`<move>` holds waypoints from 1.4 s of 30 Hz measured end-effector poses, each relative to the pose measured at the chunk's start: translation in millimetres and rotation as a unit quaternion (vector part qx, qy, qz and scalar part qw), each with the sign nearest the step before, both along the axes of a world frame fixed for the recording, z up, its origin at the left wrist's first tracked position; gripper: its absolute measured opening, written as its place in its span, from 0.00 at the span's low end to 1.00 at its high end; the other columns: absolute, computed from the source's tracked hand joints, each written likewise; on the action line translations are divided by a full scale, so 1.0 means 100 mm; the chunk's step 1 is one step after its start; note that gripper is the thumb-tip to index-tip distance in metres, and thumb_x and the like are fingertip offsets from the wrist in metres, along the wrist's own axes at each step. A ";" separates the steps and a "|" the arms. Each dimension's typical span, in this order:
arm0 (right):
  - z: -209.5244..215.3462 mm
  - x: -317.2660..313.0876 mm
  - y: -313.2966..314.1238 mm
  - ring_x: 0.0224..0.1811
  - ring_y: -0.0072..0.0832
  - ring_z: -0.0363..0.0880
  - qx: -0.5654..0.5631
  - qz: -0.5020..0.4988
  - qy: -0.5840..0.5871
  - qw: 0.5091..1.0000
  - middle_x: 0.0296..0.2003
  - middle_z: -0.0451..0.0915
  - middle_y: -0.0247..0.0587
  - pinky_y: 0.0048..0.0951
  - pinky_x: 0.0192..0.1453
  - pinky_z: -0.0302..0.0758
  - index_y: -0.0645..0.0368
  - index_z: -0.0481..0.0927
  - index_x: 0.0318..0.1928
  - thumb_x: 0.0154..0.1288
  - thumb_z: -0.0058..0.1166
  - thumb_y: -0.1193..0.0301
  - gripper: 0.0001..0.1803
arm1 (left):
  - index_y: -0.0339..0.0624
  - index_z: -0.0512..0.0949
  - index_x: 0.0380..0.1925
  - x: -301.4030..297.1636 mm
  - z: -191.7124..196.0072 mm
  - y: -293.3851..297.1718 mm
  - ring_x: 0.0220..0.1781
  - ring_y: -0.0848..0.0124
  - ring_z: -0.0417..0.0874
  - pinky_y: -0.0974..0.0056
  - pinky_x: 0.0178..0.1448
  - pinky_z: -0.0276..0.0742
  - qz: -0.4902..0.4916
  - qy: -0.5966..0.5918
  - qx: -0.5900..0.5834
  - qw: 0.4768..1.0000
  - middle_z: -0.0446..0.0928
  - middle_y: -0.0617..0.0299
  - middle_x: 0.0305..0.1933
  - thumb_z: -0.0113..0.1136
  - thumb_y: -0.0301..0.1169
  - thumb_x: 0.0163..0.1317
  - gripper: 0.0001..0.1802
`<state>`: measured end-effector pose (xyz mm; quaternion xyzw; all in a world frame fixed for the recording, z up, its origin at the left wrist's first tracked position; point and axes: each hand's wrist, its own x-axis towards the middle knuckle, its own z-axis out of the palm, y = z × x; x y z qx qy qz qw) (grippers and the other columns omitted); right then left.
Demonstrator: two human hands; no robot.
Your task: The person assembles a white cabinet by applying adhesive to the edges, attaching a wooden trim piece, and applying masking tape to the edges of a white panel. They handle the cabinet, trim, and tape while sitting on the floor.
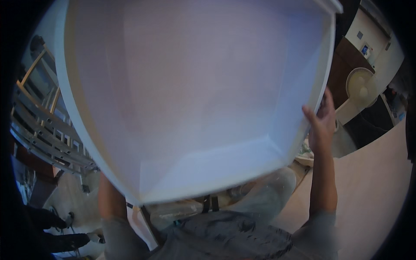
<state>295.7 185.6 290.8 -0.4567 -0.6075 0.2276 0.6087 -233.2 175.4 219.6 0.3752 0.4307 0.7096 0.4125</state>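
Observation:
A large white box (199,108), shallow and drawer-like with its open side toward me, fills the middle of the view. Its top runs out of the picture. My right hand (321,123) grips its right wall, the thumb over the rim and the fingers round the outside. On the other side, my left forearm goes up behind the lower left corner of the box, which hides my left hand and its fingers.
Metal ladders (47,121) stand at the left, near a person's dark-clothed legs (60,240). A round fan (362,89) is at the far right. A pale flat surface (364,190) spreads at the lower right. Clear plastic wrapping (275,190) lies below the box.

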 end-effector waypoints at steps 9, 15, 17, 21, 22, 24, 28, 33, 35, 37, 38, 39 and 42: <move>-0.45 -0.07 0.86 0.53 0.27 0.83 0.137 -0.055 0.154 0.977 0.49 0.85 0.46 0.28 0.60 0.77 0.68 0.74 0.58 0.72 0.63 0.77 0.18 | 0.48 0.68 0.72 -0.08 -0.85 1.20 0.73 0.55 0.73 0.42 0.75 0.67 -0.017 -0.087 -0.089 0.992 0.72 0.50 0.71 0.60 0.55 0.71 0.36; -1.07 -0.16 1.08 0.56 0.28 0.83 0.132 -0.042 0.194 0.971 0.53 0.84 0.47 0.30 0.62 0.76 0.65 0.73 0.57 0.71 0.63 0.80 0.18 | 0.48 0.69 0.72 -0.23 -1.65 1.35 0.72 0.55 0.74 0.43 0.75 0.67 0.013 -0.117 -0.177 0.977 0.72 0.50 0.71 0.60 0.55 0.72 0.36; -1.20 -0.21 1.10 0.56 0.28 0.82 0.129 -0.035 0.190 0.973 0.53 0.84 0.47 0.30 0.62 0.75 0.64 0.72 0.57 0.71 0.62 0.81 0.18 | 0.48 0.69 0.72 -0.32 -1.91 1.31 0.72 0.55 0.74 0.44 0.75 0.68 0.022 -0.130 -0.206 0.970 0.73 0.50 0.71 0.60 0.55 0.72 0.36; -1.49 -0.23 1.13 0.52 0.25 0.82 0.104 -0.055 0.171 0.978 0.49 0.84 0.44 0.27 0.58 0.75 0.62 0.71 0.55 0.71 0.64 0.79 0.18 | 0.47 0.70 0.71 -0.40 -2.35 1.20 0.72 0.56 0.75 0.45 0.75 0.68 0.032 -0.149 -0.255 0.955 0.73 0.50 0.70 0.60 0.55 0.72 0.36; -1.58 -0.25 1.15 0.51 0.24 0.82 0.097 -0.062 0.167 0.979 0.48 0.84 0.43 0.26 0.56 0.75 0.61 0.71 0.55 0.70 0.64 0.79 0.19 | 0.47 0.70 0.71 -0.40 -2.41 1.17 0.72 0.56 0.75 0.45 0.75 0.68 0.035 -0.149 -0.261 0.953 0.73 0.50 0.70 0.60 0.55 0.72 0.36; -1.70 -0.25 1.16 0.50 0.23 0.82 0.074 -0.070 0.158 0.982 0.47 0.84 0.42 0.26 0.57 0.75 0.60 0.71 0.55 0.71 0.64 0.79 0.18 | 0.47 0.70 0.71 -0.40 -2.54 1.15 0.72 0.56 0.75 0.45 0.75 0.68 0.039 -0.153 -0.269 0.950 0.73 0.50 0.70 0.59 0.55 0.72 0.35; -1.90 -0.26 1.17 0.52 0.23 0.81 0.038 -0.063 0.150 0.986 0.49 0.83 0.41 0.27 0.58 0.74 0.60 0.70 0.55 0.69 0.65 0.80 0.19 | 0.46 0.71 0.71 -0.37 -2.70 1.16 0.71 0.56 0.75 0.46 0.75 0.69 0.044 -0.161 -0.279 0.946 0.74 0.50 0.70 0.59 0.55 0.72 0.35; -2.01 -0.32 1.12 0.52 0.23 0.81 0.037 -0.033 0.148 0.988 0.49 0.83 0.40 0.26 0.60 0.73 0.59 0.70 0.56 0.69 0.63 0.84 0.20 | 0.46 0.71 0.70 -0.41 -2.77 1.25 0.71 0.57 0.76 0.48 0.75 0.70 0.050 -0.164 -0.279 0.945 0.74 0.50 0.69 0.59 0.55 0.72 0.35; -2.00 -0.30 1.09 0.52 0.23 0.81 0.010 -0.050 0.116 0.992 0.48 0.83 0.40 0.26 0.60 0.73 0.59 0.70 0.56 0.69 0.63 0.84 0.20 | 0.46 0.72 0.70 -0.43 -2.78 1.29 0.71 0.57 0.76 0.48 0.75 0.70 0.051 -0.164 -0.278 0.945 0.74 0.50 0.69 0.59 0.55 0.72 0.35; -2.02 -0.29 1.11 0.52 0.23 0.80 0.001 -0.059 0.103 0.993 0.48 0.83 0.40 0.27 0.60 0.74 0.59 0.70 0.56 0.69 0.63 0.83 0.20 | 0.45 0.72 0.70 -0.42 -2.79 1.33 0.71 0.57 0.76 0.48 0.75 0.70 0.051 -0.163 -0.276 0.946 0.74 0.50 0.69 0.59 0.55 0.72 0.35; -2.03 -0.28 1.12 0.52 0.23 0.80 0.007 -0.060 0.105 0.993 0.49 0.82 0.41 0.27 0.60 0.74 0.59 0.70 0.56 0.70 0.63 0.83 0.20 | 0.45 0.72 0.70 -0.43 -2.78 1.35 0.70 0.57 0.76 0.49 0.75 0.70 0.051 -0.162 -0.273 0.947 0.74 0.50 0.69 0.59 0.55 0.72 0.35; -2.04 -0.28 1.13 0.53 0.23 0.80 0.012 -0.062 0.107 0.992 0.50 0.82 0.41 0.28 0.60 0.74 0.59 0.70 0.56 0.70 0.63 0.82 0.20 | 0.45 0.72 0.70 -0.41 -2.79 1.37 0.70 0.57 0.76 0.49 0.75 0.70 0.052 -0.162 -0.271 0.947 0.75 0.50 0.69 0.59 0.55 0.72 0.34; -2.04 -0.27 1.07 0.57 0.27 0.79 -0.005 -0.091 0.074 0.993 0.56 0.79 0.45 0.29 0.62 0.74 0.61 0.69 0.59 0.70 0.63 0.81 0.22 | 0.45 0.73 0.70 -0.34 -2.86 1.28 0.70 0.57 0.77 0.50 0.74 0.71 0.054 -0.165 -0.271 0.947 0.75 0.50 0.68 0.59 0.55 0.73 0.34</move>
